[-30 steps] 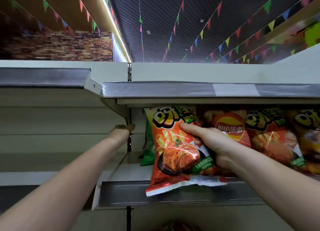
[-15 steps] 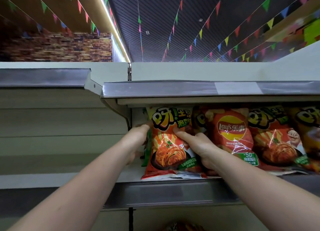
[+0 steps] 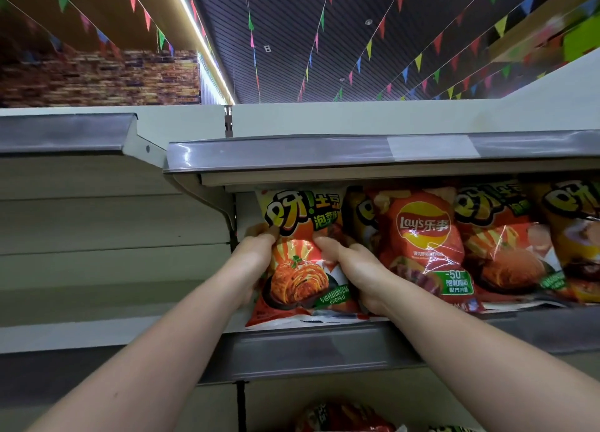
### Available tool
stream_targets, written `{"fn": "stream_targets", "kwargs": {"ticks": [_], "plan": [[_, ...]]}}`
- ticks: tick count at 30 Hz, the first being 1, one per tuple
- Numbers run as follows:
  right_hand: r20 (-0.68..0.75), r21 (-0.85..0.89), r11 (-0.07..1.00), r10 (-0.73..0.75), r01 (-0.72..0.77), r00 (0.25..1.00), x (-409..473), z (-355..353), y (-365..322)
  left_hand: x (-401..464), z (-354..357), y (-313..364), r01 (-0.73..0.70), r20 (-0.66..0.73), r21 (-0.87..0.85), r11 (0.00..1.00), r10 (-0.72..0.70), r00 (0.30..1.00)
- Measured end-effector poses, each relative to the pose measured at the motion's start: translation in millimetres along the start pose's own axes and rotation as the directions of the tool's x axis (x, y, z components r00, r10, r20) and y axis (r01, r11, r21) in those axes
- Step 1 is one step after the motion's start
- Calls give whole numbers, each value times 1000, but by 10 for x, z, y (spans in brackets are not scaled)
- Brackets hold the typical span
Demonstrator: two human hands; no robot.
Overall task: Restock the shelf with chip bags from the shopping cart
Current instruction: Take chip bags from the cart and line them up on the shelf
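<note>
Up top, the dark slatted ceiling [image 3: 324, 26] runs away into the distance, strung with lines of coloured pennants [image 3: 370, 47], and a brick-patterned wall [image 3: 97, 77] sits far left. Below that, the shelf unit fills the view: the upper shelf's grey price rail [image 3: 292, 152] juts out overhead, and the shelf [image 3: 308, 350] underneath carries the stock. Along it to the right stands a row of chip bags, an orange Lay's bag [image 3: 425, 246] just beside the action, then more orange-and-yellow bags [image 3: 506, 237] carrying on to the right edge. At the left end of that row, standing upright with its bottom seam right at the near lip of the shelf, is the kimchi chip bag [image 3: 302, 263], and both hands are on it! The left hand [image 3: 256, 259] grips its left edge, thumb across the front near the top. The right hand [image 3: 354, 269] clutches the right side, fingers curled into the crinkled foil. Down at the very bottom, the top of another bag [image 3: 341, 418] peeks into view.
</note>
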State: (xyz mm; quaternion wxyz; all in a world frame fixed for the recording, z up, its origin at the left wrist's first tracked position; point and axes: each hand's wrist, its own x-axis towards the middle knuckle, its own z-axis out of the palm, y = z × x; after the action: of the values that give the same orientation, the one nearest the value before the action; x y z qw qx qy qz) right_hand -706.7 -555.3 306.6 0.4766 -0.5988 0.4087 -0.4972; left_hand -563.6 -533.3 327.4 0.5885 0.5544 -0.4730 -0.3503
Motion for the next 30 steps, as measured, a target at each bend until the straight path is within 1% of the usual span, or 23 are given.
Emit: {"fn": "stream_targets", "kwargs": {"ticks": [3,6,8,10,11,12,13,15,16,19,21,23,24,25,26,28,29,30], "plan": [[38,-13,1000,-22,22,999,-1,-3,14,-34,24,6,31,23,-17,999,-31,999],[44,-99,995,-25,29,999,-53,-3,-23,-70,40,-4,41,46,-36,999,-39,998],[29,-160,985,-54,58,998,-113,-13,-47,-80,43,-11,37,42,-9,999,-37,998],[-11,-305,942,-149,138,989,-189,-43,-52,-77,31,-17,19,23,7,1000,-19,1000],[-41,-402,894,-234,198,971,-246,-74,-57,-76,22,-20,9,18,4,1000,-9,1000],[-66,-495,828,-337,263,939,-310,-123,-64,-75,14,-29,2,19,-2,1000,-2,1000],[-79,-569,755,-447,328,891,-373,-185,-73,-92,13,-37,-8,19,-8,1000,8,1000],[-97,-662,629,-612,409,784,-489,-335,-102,-123,21,-56,-36,12,-19,999,36,999],[-121,-683,595,-664,423,738,-524,-416,-112,-131,32,-59,-51,2,-24,998,51,999],[-220,-669,591,-737,450,639,-591,-615,-140,-158,72,-41,-94,-27,4,996,94,995],[-239,-666,587,-753,461,613,-629,-667,-135,-135,84,-58,-112,-41,61,992,114,993],[-214,-653,591,-744,474,633,-654,-691,-117,-109,79,-89,-129,-53,135,982,138,989],[-189,-650,591,-734,478,652,-660,-703,-102,-110,71,-100,-138,-57,160,977,149,987],[-178,-663,582,-734,471,655,-662,-723,-87,-121,65,-105,-145,-62,172,974,158,986],[-199,-694,562,-751,451,630,-665,-750,-80,-137,59,-108,-145,-68,179,973,159,985],[-296,-754,549,-775,362,558,-663,-835,-85,-179,46,-112,-138,-77,193,972,155,985],[-332,-768,562,-759,307,559,-668,-873,-91,-191,39,-118,-146,-81,197,970,164,983],[-346,-781,574,-726,246,595,-663,-904,-79,-197,37,-125,-153,-82,200,968,173,982]]}}
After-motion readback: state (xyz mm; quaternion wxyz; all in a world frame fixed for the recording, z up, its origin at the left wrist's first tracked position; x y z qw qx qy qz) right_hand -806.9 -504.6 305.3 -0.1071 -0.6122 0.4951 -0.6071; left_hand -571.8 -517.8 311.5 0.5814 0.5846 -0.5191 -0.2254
